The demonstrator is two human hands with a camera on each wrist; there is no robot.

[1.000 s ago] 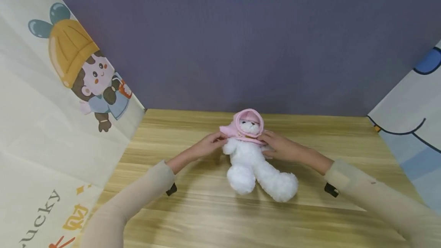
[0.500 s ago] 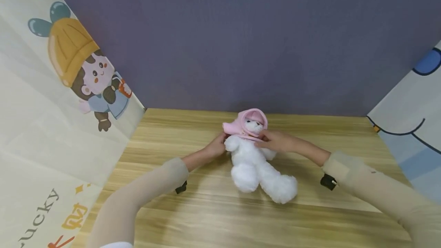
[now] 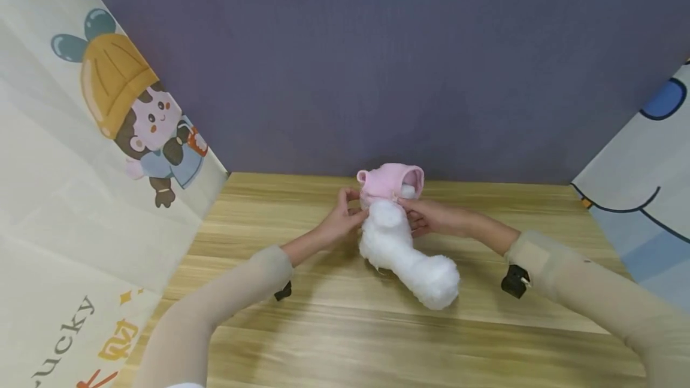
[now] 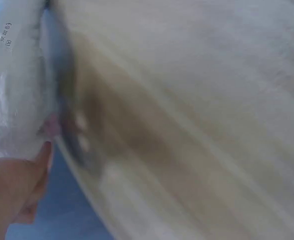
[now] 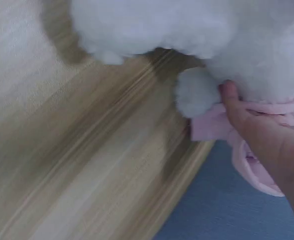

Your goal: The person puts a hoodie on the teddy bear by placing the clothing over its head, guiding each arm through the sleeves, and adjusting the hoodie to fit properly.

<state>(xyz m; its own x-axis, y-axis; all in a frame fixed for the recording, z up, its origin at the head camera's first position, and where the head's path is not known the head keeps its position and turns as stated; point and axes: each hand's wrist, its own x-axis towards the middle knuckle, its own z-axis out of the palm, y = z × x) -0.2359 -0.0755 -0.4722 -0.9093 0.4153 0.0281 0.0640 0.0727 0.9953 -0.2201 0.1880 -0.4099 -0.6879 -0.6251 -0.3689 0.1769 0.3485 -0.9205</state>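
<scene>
A white plush teddy bear (image 3: pixel 385 241) lies turned on its side, one leg stretched to the lower right. A small pink hoodie (image 3: pixel 384 182) covers its head and upper body; the hood opening faces right, with a little white fur showing inside. My left hand (image 3: pixel 335 224) pinches the hoodie's left edge near the hem. From the other side my right hand (image 3: pixel 439 218) grips the bear at the hem. In the right wrist view the thumb (image 5: pixel 231 95) presses along the pink hem against the fur; the fingers under it are hidden.
The bear lies near the back edge of a wood-grain table (image 3: pixel 280 328), with a dark grey-blue panel (image 3: pixel 377 64) rising behind. Cartoon-printed white sheets stand at left (image 3: pixel 43 184) and right (image 3: pixel 647 196). Each wrist carries a small black camera (image 3: pixel 516 281).
The bear has been turned from its back onto its side, so its face points away to the right and one leg is hidden. The left hand moved from the sleeve to the hem.
</scene>
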